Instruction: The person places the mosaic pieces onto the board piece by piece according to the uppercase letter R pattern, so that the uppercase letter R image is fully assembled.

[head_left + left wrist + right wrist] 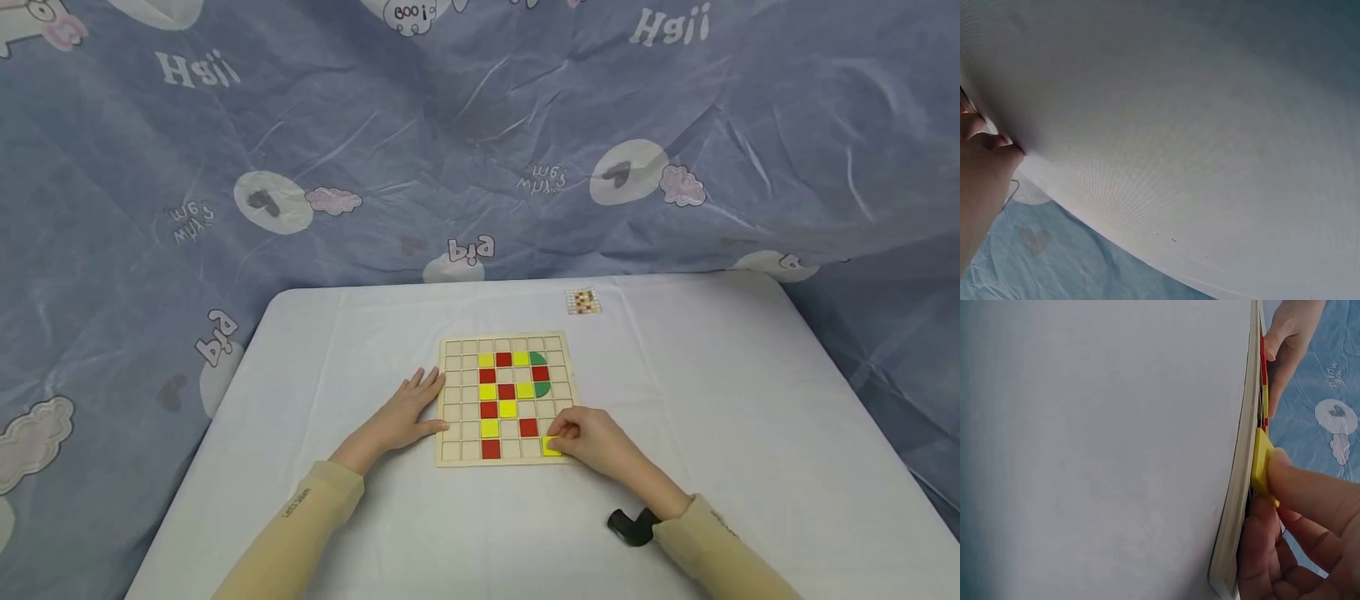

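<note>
A wooden grid board lies on the white table, with red and yellow square tiles and two green rounded tiles set in its cells. My right hand pinches a yellow square tile at the board's near right corner. In the right wrist view the thumb and fingers hold that yellow tile at the board's edge, and it looks slightly tilted. My left hand rests flat at the board's left edge, fingers spread, thumb touching the rim. The left wrist view shows only part of this hand.
A small card with a printed grid pattern lies beyond the board, towards the table's far edge. Beside my right sleeve sits a black curved object. A blue patterned cloth hangs behind the white table.
</note>
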Motion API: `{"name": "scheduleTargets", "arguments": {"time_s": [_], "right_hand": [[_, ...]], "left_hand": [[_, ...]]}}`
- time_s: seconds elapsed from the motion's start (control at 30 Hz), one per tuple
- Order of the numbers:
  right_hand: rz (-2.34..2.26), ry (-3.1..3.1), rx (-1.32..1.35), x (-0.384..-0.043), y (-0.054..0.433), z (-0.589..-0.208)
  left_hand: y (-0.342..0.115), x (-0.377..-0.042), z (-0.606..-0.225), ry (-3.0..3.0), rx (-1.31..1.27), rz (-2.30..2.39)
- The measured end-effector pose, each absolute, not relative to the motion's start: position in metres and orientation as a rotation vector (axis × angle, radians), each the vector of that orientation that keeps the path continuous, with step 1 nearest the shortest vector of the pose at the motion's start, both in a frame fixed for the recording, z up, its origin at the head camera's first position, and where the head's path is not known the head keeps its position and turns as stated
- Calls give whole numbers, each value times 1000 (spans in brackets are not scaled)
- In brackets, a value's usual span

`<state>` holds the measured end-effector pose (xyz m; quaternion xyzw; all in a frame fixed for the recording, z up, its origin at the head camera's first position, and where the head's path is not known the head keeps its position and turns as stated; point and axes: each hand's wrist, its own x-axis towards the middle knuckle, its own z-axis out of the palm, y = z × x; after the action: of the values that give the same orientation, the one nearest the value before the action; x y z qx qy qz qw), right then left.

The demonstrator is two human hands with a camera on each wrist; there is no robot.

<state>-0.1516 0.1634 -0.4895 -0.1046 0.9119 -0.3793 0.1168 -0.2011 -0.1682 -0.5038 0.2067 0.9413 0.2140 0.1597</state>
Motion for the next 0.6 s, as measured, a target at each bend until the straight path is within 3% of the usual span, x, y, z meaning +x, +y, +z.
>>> {"name": "scheduleTargets", "arguments": {"time_s": [0.6], "right_hand": [[-1109, 2707, -251, -151, 163, -483]], "left_hand": [[-170, -201, -502, 2689, 616, 597]]}}
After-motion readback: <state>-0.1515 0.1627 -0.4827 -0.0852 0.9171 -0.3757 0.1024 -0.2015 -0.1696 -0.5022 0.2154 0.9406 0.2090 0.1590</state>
